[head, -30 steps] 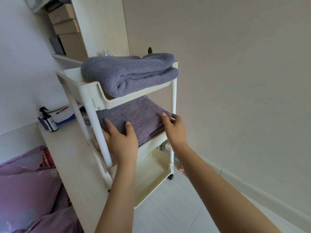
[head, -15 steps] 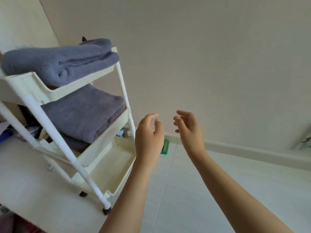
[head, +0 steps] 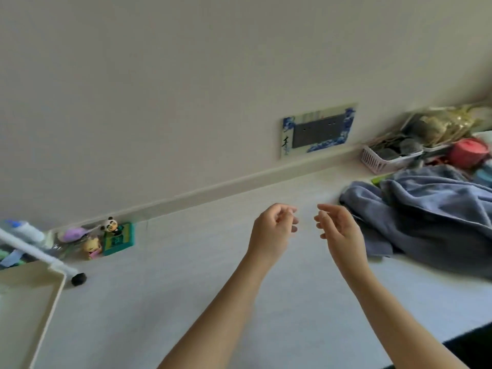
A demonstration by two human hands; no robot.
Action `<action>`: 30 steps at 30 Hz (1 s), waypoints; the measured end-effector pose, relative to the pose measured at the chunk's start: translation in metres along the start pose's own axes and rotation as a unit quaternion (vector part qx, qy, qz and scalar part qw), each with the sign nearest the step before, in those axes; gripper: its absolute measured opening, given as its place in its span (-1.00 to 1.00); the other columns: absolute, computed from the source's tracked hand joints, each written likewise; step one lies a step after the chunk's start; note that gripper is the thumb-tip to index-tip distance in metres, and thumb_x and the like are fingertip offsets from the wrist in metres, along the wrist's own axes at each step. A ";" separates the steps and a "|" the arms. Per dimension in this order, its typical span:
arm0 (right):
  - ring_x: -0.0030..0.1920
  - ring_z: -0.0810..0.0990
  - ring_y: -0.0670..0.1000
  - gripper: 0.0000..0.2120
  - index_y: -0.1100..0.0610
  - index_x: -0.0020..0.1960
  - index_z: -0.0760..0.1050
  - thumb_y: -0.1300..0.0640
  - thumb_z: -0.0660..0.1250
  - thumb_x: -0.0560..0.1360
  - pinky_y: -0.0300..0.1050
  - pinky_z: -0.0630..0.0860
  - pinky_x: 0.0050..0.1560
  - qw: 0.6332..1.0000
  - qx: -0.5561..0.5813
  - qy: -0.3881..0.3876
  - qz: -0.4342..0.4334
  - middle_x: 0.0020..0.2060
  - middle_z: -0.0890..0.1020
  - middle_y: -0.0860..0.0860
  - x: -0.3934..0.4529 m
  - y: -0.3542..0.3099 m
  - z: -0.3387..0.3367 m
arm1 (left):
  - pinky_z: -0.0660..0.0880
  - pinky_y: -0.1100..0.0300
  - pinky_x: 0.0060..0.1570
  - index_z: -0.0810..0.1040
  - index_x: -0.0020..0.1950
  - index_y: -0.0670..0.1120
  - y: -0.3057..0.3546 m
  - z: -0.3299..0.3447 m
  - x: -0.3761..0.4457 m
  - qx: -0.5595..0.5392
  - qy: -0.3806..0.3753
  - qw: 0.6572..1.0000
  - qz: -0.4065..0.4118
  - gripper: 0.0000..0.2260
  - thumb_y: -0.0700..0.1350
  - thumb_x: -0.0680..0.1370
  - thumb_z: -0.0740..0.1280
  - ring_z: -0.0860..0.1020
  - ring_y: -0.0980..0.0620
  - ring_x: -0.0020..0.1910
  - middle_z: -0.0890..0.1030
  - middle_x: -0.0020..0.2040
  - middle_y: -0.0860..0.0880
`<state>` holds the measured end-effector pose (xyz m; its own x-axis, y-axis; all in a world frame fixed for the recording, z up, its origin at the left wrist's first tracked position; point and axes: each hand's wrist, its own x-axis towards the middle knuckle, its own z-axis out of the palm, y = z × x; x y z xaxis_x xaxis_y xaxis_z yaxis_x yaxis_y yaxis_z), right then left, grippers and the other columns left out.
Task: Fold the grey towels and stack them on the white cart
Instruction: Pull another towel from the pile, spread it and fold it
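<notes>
A heap of unfolded grey towels (head: pixel 431 217) lies on the pale floor at the right. My left hand (head: pixel 274 230) and my right hand (head: pixel 338 230) hover side by side over the floor, just left of the heap, fingers loosely curled, holding nothing. Only the bottom tray and one wheeled leg of the white cart (head: pixel 29 302) show at the lower left edge; its upper shelves with the folded towels are out of view.
Small toys, among them a panda figure (head: pixel 111 226) on a green box, sit by the skirting board at left. A pink basket (head: pixel 378 158) and bags of clutter stand at the back right. A decorated socket plate (head: pixel 316 130) is on the wall.
My hands left the folded towel on the cart's middle shelf. My view swung right, away from the cart toward the heap of towels on the floor.
</notes>
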<state>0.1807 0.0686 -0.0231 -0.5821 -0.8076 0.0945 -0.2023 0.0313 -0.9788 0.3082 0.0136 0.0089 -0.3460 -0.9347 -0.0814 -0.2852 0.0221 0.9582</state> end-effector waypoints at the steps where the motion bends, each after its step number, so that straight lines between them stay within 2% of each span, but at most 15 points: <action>1: -0.10 0.61 0.02 -0.88 -0.06 0.00 0.51 0.15 0.27 0.55 0.04 0.52 -0.05 1.000 -0.007 0.009 0.010 -0.17 0.63 -0.05 0.004 0.009 -0.015 | 0.49 0.34 -0.22 0.55 -0.02 -0.06 -0.002 0.015 0.006 0.003 -0.013 1.000 -0.014 -0.82 -0.15 0.61 0.15 0.62 0.06 -0.25 0.62 -0.20 -0.01; 3: -0.08 0.61 0.02 -0.90 0.03 0.04 0.52 0.14 0.28 0.54 0.00 0.52 -0.03 0.998 -0.032 0.042 0.030 -0.14 0.64 -0.03 0.019 0.036 -0.070 | 0.45 0.35 -0.26 0.55 -0.03 -0.09 -0.002 0.073 0.023 0.001 -0.053 0.998 -0.046 -0.82 -0.16 0.61 0.15 0.59 0.07 -0.31 0.61 -0.24 0.00; 5: -0.09 0.60 -0.01 -0.91 0.03 0.03 0.52 0.14 0.29 0.54 -0.07 0.51 -0.05 0.995 -0.052 0.065 0.050 -0.14 0.63 -0.06 0.030 0.056 -0.107 | 0.44 0.30 -0.26 0.55 -0.09 -0.06 -0.005 0.114 0.036 -0.001 -0.074 0.995 -0.066 -0.81 -0.17 0.60 0.15 0.58 0.08 -0.34 0.60 -0.25 0.00; 8: -0.13 0.57 -0.06 -0.91 -0.03 0.02 0.51 0.12 0.28 0.54 -0.21 0.46 -0.13 0.990 -0.077 0.084 0.077 -0.12 0.61 -0.12 0.041 0.077 -0.145 | 0.48 0.23 -0.20 0.55 -0.13 0.00 -0.013 0.155 0.050 0.001 -0.089 0.991 -0.098 -0.80 -0.14 0.58 0.15 0.59 0.08 -0.32 0.62 -0.21 -0.02; 11: -0.19 0.54 -0.15 -0.86 0.00 0.09 0.51 0.11 0.29 0.53 -0.34 0.38 -0.18 0.981 -0.126 0.118 0.089 0.02 0.53 -0.05 0.055 0.098 -0.184 | 0.51 0.16 -0.11 0.54 -0.10 0.02 -0.016 0.197 0.062 0.008 -0.104 0.985 -0.134 -0.82 -0.10 0.58 0.16 0.60 0.08 -0.30 0.63 -0.15 -0.02; 14: -0.24 0.54 -0.19 -0.75 0.04 0.20 0.49 0.11 0.31 0.52 -0.21 0.42 -0.12 0.970 -0.178 0.142 0.085 0.20 0.40 -0.03 0.071 0.113 -0.218 | 0.52 0.17 -0.12 0.51 0.08 -0.04 -0.010 0.237 0.074 -0.008 -0.128 0.980 -0.153 -0.83 -0.07 0.62 0.15 0.59 0.05 -0.29 0.62 -0.08 -0.05; 16: -0.25 0.56 -0.13 -0.69 0.01 0.26 0.47 0.09 0.32 0.52 -0.14 0.45 -0.11 0.963 -0.213 0.146 0.076 0.31 0.34 -0.04 0.079 0.118 -0.230 | 0.50 0.22 -0.18 0.46 0.24 -0.05 -0.004 0.257 0.081 -0.028 -0.139 0.978 -0.153 -0.77 -0.07 0.63 0.13 0.57 0.06 -0.27 0.59 -0.02 -0.08; 19: -0.21 0.55 -0.04 -0.63 0.05 0.34 0.41 0.09 0.29 0.54 -0.12 0.46 0.01 0.961 -0.220 0.134 0.102 0.43 0.25 0.01 0.096 0.125 -0.250 | 0.51 0.19 -0.11 0.33 0.42 0.03 0.005 0.292 0.096 -0.066 -0.190 0.965 -0.169 -0.66 -0.01 0.65 0.09 0.57 0.00 -0.08 0.52 0.11 -0.10; 21: -0.10 0.55 -0.01 -0.62 0.11 0.37 0.39 0.12 0.26 0.56 -0.17 0.42 0.12 0.962 -0.210 0.127 0.115 0.41 0.29 0.08 0.106 0.130 -0.262 | 0.53 0.13 -0.04 0.24 0.48 0.08 0.012 0.316 0.106 -0.106 -0.227 0.947 -0.202 -0.62 0.05 0.65 0.07 0.50 -0.06 0.15 0.41 0.25 -0.08; 23: -0.03 0.53 -0.04 -0.65 0.17 0.33 0.41 0.14 0.25 0.56 -0.32 0.33 0.11 0.963 -0.206 0.131 0.112 0.30 0.41 0.11 0.112 0.130 -0.270 | 0.53 0.11 -0.01 0.24 0.48 0.07 0.016 0.332 0.115 -0.159 -0.227 0.935 -0.220 -0.61 0.06 0.65 0.08 0.41 -0.06 0.29 0.35 0.36 -0.03; 25: -0.04 0.51 -0.09 -0.70 0.20 0.27 0.47 0.15 0.25 0.56 -0.45 0.27 0.04 0.963 -0.202 0.140 0.108 0.18 0.51 0.11 0.116 0.127 -0.275 | 0.47 0.07 0.08 0.32 0.42 -0.03 0.021 0.342 0.121 -0.233 -0.200 0.921 -0.240 -0.64 0.02 0.64 0.11 0.40 0.00 0.29 0.40 0.36 -0.02; 27: -0.06 0.52 -0.09 -0.74 0.21 0.21 0.52 0.16 0.27 0.55 -0.54 0.26 -0.02 0.964 -0.203 0.144 0.098 0.12 0.55 0.09 0.117 0.125 -0.278 | 0.43 0.07 0.12 0.41 0.34 -0.13 0.026 0.346 0.124 -0.293 -0.151 0.911 -0.247 -0.68 -0.04 0.64 0.13 0.43 0.00 0.25 0.48 0.26 -0.07; 30: -0.08 0.57 -0.06 -0.73 0.23 0.21 0.51 0.20 0.30 0.53 -0.64 0.28 -0.05 0.968 -0.198 0.142 0.060 0.06 0.53 0.06 0.115 0.120 -0.275 | 0.48 0.20 0.03 0.47 0.25 -0.23 0.036 0.341 0.125 -0.343 -0.083 0.913 -0.204 -0.72 -0.11 0.64 0.14 0.48 -0.02 0.18 0.52 0.17 -0.13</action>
<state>-0.1268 0.1412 -0.0794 -0.8021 -0.5911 0.0851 -0.3723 0.3834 -0.8452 -0.0499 0.0182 -0.0606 -0.4832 -0.7474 -0.4560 0.1862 -0.5966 0.7806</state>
